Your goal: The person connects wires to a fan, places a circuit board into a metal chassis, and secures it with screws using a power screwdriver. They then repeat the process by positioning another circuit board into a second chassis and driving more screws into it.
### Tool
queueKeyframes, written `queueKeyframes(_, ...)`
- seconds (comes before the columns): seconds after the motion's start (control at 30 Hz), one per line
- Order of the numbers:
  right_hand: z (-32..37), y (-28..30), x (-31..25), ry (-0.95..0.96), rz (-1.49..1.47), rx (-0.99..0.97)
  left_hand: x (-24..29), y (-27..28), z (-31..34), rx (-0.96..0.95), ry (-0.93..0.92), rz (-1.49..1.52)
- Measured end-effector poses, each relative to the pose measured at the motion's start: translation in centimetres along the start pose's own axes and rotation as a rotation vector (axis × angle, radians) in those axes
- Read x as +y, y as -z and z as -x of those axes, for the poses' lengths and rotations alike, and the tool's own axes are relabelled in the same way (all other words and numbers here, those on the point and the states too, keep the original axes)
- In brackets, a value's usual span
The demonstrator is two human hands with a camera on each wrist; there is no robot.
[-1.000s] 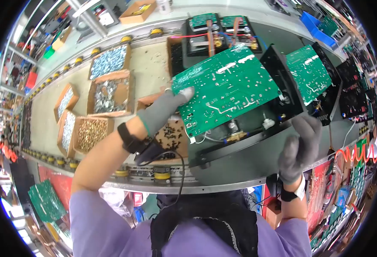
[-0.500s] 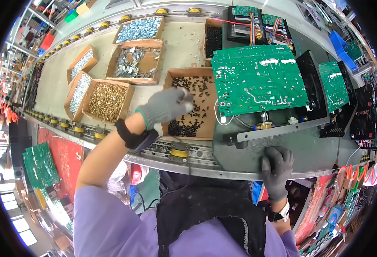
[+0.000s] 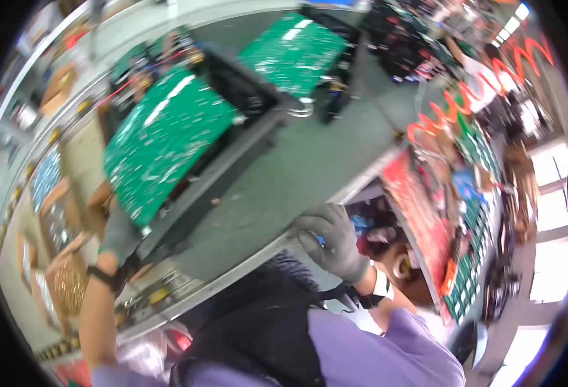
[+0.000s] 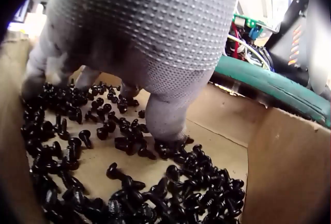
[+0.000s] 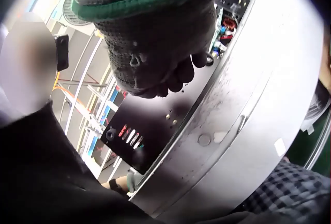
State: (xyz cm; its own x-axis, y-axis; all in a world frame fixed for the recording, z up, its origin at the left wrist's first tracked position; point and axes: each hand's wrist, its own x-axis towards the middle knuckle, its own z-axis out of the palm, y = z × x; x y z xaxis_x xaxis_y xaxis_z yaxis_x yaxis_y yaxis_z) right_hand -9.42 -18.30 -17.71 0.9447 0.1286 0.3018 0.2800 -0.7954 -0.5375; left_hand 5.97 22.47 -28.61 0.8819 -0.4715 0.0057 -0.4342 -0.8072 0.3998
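Note:
My gloved left hand reaches down into a cardboard box of loose black screws. In the left wrist view its fingers are spread apart, the tips down among the screws. Beside that hand in the head view lies a large green circuit board, blurred, set at a black metal chassis. My gloved right hand is at the front edge of the bench, fingers loosely bent, with nothing visible in it. The right wrist view shows its knuckles and bent fingers from behind.
A second green board in a black frame lies farther back. Boxes of brass-coloured parts and silvery parts stand at the left. A red coiled hose hangs at the right, above a red surface.
The head view has swung to the right. My left hand went from the circuit board's edge to the screw box. My right hand came down from beside the chassis to the bench edge.

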Motion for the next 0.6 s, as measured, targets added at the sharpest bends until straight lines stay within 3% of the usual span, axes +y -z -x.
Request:
queueKeyframes(0.07,2.1,3.3,3.7,-0.082,0.07,0.131,1.5,0.6,-0.3,-0.199,0.295,0.04)
queueKeyframes(0.1,3.2,5.7,5.8,-0.092,0.184,0.151,1.7,0.6,-0.3,-0.193,0.268,0.036)
queueKeyframes(0.17,5.1,9.9,9.3,-0.365,0.359,0.158,1.3,0.9,-0.2,-0.171,0.362,0.118)
queueKeyframes(0.2,6.6,12.1,12.5,-0.343,0.55,0.177,0.8,1.2,0.0,-0.167,0.356,0.113)
queueKeyframes(0.27,8.7,16.9,16.7,-0.465,0.827,0.03,0.4,2.1,0.1,-0.169,0.279,0.003)
queueKeyframes(0.3,9.6,18.7,18.0,-0.44,0.923,-0.005,1.9,3.6,0.2,-0.132,0.311,0.035)
queueKeyframes(0.33,10.0,19.8,18.2,-0.632,0.927,-0.072,2.6,4.5,0.3,-0.117,0.313,0.035)
queueKeyframes(0.4,12.3,20.6,21.5,-0.873,0.808,-0.049,3.3,5.7,0.3,-0.117,0.538,0.312)
queueKeyframes(0.53,11.7,20.9,21.3,-0.897,0.794,-0.152,1.3,5.5,1.5,0.032,0.656,0.607)
queueKeyframes(0.6,11.2,21.4,20.2,-0.96,0.708,-0.196,0.0,4.8,1.9,0.067,0.673,0.603)
